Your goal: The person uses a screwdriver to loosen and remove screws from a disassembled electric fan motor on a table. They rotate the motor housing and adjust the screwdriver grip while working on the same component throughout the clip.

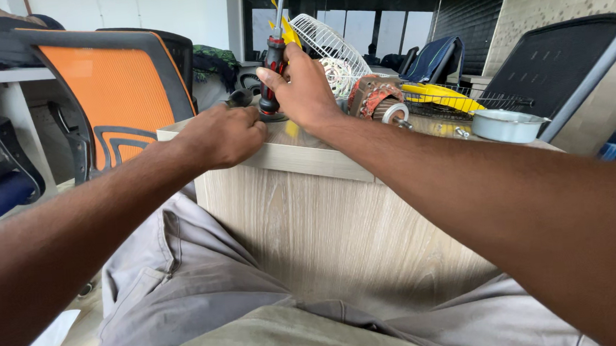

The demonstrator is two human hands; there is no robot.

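bright daylight from rear windows, sharp focus, wide-angle stretching at edges

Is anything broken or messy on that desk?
Yes. A fan lies in pieces on the wooden desk: its white wire guard is off and tilted, and the bare motor sits exposed beside the yellow blades.

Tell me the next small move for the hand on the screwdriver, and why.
Probably lower the tip and reseat it. The right hand grips the red-and-black screwdriver by its handle, shaft pointing up, above a small dark part at the wooden tabletop edge, where the left hand rests closed. What the fist holds is hidden.
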